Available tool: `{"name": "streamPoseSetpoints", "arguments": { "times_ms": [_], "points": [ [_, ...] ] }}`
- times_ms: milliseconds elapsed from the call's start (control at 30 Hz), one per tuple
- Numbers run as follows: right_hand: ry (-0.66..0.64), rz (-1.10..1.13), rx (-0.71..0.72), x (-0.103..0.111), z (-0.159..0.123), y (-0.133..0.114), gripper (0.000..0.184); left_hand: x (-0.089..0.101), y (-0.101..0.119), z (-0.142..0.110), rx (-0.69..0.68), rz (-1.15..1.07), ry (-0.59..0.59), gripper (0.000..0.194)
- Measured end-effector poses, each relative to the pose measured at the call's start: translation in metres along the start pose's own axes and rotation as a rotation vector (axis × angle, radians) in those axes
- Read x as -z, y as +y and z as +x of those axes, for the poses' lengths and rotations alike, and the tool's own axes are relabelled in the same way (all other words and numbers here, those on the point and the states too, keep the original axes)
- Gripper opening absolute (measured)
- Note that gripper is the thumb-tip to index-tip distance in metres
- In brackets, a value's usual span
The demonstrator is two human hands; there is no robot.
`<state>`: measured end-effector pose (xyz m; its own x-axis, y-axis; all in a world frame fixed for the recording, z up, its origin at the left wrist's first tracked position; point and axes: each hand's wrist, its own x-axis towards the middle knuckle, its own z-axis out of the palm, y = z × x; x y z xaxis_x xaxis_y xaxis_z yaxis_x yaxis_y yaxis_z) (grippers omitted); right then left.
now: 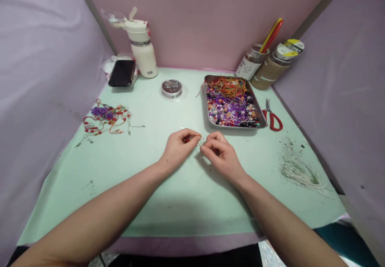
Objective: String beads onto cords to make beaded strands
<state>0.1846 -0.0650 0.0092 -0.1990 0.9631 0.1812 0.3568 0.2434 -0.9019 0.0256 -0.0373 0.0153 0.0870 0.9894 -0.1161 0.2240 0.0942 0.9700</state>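
Note:
Over the middle of the table, my left hand (182, 146) is closed round a small string of beads (187, 139); red and clear beads show between thumb and fingers. Thin cord ends (201, 142) come out at its fingertips. My right hand (219, 150) pinches these cord ends between thumb and forefinger, its other fingers curled. Only a small gap parts the two hands. Just beyond my right hand lies a metal tray (234, 128) full of purple, red, black and clear beads (228, 108), with a tangle of orange and red cords (231, 87) at its back.
Red-handled scissors (275, 120) lie right of the tray, and white cords (300, 174) nearer me. Finished-looking beaded strings (105, 116) are piled at left. Behind stand a thread spool (171, 87), phone (122, 73), white bottle (144, 56) and two jars (248, 64), one holding red and yellow handles.

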Motion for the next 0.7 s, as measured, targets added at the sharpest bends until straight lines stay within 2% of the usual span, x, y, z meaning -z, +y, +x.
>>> {"name": "streamPoseSetpoints", "arguments": {
  "times_ms": [233,533,700],
  "points": [
    [-0.033,0.007,-0.014,-0.0028,0.0014,-0.0004,0.023,-0.0023,-0.0032,-0.0033,-0.070,0.042,-0.015,0.013],
    [0.019,0.091,-0.129,0.0003,0.0046,0.0055,0.025,-0.0029,-0.0066,-0.0032,-0.137,0.058,-0.025,0.012],
    [0.057,0.095,-0.180,0.0019,0.0055,0.0067,0.030,-0.0027,-0.0086,-0.0023,-0.214,0.086,-0.074,0.014]
  ]
}}
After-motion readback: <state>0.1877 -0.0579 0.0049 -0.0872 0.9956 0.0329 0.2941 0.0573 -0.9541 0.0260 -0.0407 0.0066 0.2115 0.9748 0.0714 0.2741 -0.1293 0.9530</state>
